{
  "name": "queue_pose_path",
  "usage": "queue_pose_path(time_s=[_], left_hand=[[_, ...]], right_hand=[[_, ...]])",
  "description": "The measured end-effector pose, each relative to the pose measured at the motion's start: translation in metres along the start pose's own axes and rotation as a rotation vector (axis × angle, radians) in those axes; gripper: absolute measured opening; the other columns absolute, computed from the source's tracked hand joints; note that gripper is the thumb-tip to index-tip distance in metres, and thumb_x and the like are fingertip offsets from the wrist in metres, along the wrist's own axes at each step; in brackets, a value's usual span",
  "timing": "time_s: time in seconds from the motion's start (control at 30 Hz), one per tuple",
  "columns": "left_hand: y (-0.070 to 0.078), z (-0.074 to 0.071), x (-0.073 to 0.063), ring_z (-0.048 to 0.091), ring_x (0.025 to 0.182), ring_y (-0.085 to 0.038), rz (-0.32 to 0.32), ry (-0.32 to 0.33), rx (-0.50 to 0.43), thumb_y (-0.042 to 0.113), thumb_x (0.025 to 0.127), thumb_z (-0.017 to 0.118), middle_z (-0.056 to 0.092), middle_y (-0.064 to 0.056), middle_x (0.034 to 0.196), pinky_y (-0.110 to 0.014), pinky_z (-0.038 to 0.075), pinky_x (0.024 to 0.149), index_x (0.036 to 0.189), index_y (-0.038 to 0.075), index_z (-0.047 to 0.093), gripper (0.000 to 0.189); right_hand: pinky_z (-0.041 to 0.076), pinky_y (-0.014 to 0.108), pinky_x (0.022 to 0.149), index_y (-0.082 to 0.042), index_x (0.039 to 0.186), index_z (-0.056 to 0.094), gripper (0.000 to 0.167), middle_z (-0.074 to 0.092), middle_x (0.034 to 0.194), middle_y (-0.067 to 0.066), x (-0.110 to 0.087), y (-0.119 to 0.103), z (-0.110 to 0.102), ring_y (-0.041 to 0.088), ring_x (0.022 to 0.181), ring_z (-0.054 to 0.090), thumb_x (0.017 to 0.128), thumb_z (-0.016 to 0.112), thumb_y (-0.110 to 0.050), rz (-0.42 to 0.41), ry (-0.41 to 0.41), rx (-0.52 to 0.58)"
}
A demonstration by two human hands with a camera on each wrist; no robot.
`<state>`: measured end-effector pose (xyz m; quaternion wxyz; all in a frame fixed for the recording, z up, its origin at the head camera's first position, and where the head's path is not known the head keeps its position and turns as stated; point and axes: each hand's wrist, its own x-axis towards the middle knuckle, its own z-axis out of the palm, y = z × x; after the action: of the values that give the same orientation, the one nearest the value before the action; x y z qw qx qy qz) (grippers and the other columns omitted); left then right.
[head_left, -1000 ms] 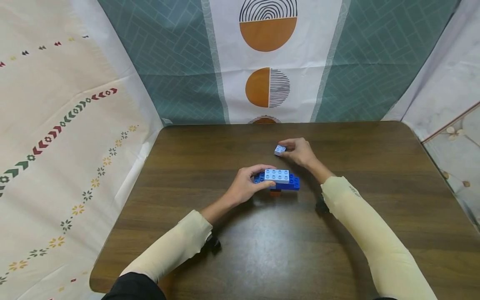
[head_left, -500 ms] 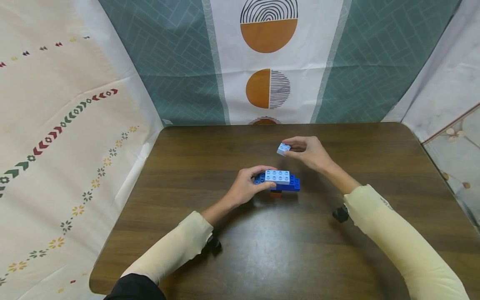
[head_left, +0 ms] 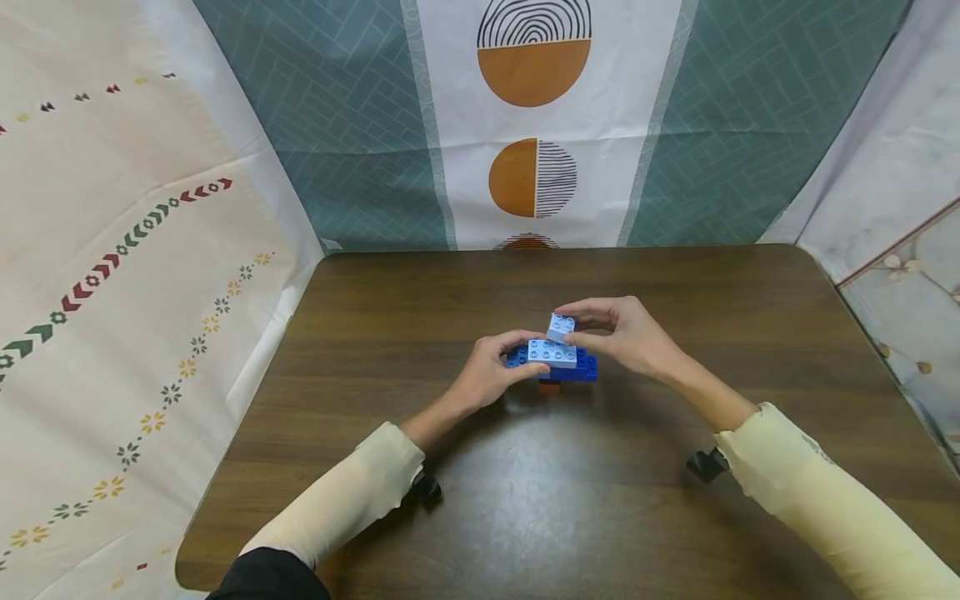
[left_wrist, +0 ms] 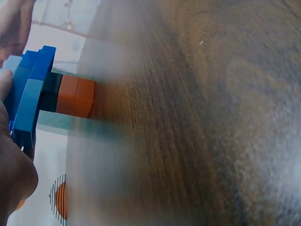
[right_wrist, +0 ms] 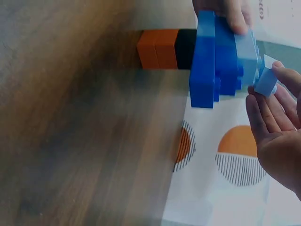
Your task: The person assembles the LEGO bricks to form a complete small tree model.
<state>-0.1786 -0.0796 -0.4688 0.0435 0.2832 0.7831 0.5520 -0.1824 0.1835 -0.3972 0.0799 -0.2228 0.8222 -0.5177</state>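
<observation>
A stack of toy building bricks stands on the table, with orange bricks point(left_wrist: 76, 95) at its foot, a black brick point(right_wrist: 185, 49) above them and wider dark blue bricks point(right_wrist: 202, 75) over that. On top lies a long light blue brick point(head_left: 552, 353). My left hand point(head_left: 491, 368) grips the stack's upper layers from the left, thumb in front and fingers behind. Between thumb and fingers my right hand point(head_left: 626, 333) pinches a small light blue brick point(head_left: 561, 327). That brick is tilted, its lower edge right at the studs of the long one.
The brown wooden table point(head_left: 360, 333) has rounded corners and a back edge along the wall. Behind it hangs a green and white patterned cloth point(head_left: 375, 150). A cream cloth point(head_left: 150, 275) hangs at the left.
My right hand has lifted the small light blue brick off the area behind the stack and brought it toward me, over the long brick. The left hand holds its place.
</observation>
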Motion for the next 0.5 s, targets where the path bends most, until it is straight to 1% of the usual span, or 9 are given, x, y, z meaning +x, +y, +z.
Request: queue_pose_path(time_s=[0.13, 0.2, 0.4, 0.5], left_hand=[[0.0, 0.0, 0.0, 0.072, 0.106, -0.017, 0.007, 0.005, 0.006, 0.019, 0.097, 0.082, 0.073, -0.008, 0.128, -0.033, 0.06, 0.09, 0.136, 0.007, 0.07, 0.042], [0.0, 0.001, 0.001, 0.072, 0.105, -0.018, 0.008, 0.007, 0.01, 0.018, 0.096, 0.082, 0.073, -0.009, 0.128, -0.033, 0.061, 0.09, 0.136, 0.007, 0.069, 0.043], [0.0, 0.001, 0.001, 0.072, 0.105, -0.018, 0.001, 0.01, 0.024, 0.019, 0.096, 0.083, 0.073, -0.01, 0.129, -0.033, 0.061, 0.09, 0.136, 0.006, 0.069, 0.044], [0.0, 0.001, 0.001, 0.072, 0.106, -0.017, -0.003, 0.009, 0.032, 0.019, 0.096, 0.083, 0.073, -0.009, 0.129, -0.032, 0.06, 0.09, 0.135, 0.007, 0.069, 0.044]], right_hand=[[0.06, 0.037, 0.095, -0.007, 0.134, 0.073, 0.041, 0.073, 0.131, 0.01, -0.004, -0.002, 0.007, 0.029, 0.118, 0.071, 0.094, 0.083, -0.011, -0.017, -0.012, 0.008], [0.06, 0.039, 0.095, -0.007, 0.134, 0.073, 0.041, 0.073, 0.131, 0.011, -0.005, -0.002, 0.01, 0.03, 0.118, 0.071, 0.094, 0.084, -0.01, -0.023, -0.018, 0.014], [0.06, 0.032, 0.091, -0.008, 0.135, 0.073, 0.042, 0.073, 0.131, 0.01, -0.01, -0.004, 0.016, 0.029, 0.12, 0.07, 0.094, 0.083, -0.01, -0.029, -0.019, 0.018], [0.061, 0.035, 0.09, -0.009, 0.135, 0.073, 0.041, 0.073, 0.132, 0.01, -0.011, -0.004, 0.016, 0.028, 0.121, 0.071, 0.095, 0.082, -0.01, -0.024, -0.019, 0.018]])
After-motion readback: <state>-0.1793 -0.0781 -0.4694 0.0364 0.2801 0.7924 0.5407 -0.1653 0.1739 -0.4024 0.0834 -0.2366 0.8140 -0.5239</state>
